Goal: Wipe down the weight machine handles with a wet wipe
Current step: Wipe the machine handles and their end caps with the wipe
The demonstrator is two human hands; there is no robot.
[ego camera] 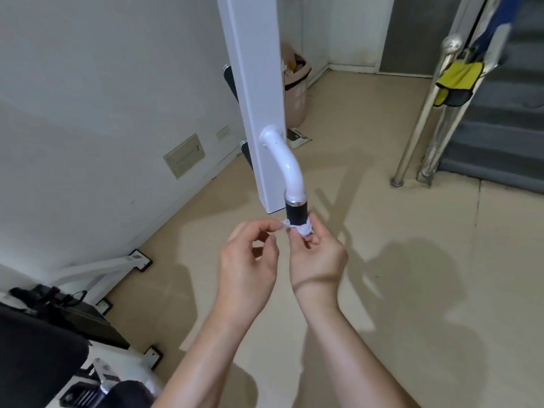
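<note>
Head view: right hand (316,254) clasps the wet wipe (304,229) around the lower end of the black handle (297,214); left hand (250,254), just beside it, pinches the wipe's loose corner. Wiping appears under way; the next stroke probably calls for sliding up the grip.

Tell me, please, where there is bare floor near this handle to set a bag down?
The beige floor is open between the white post and the stair railing, and on toward the stairs. It is crowded at lower left, by the machine's feet and black equipment, and behind the post by the waste bin.
</note>
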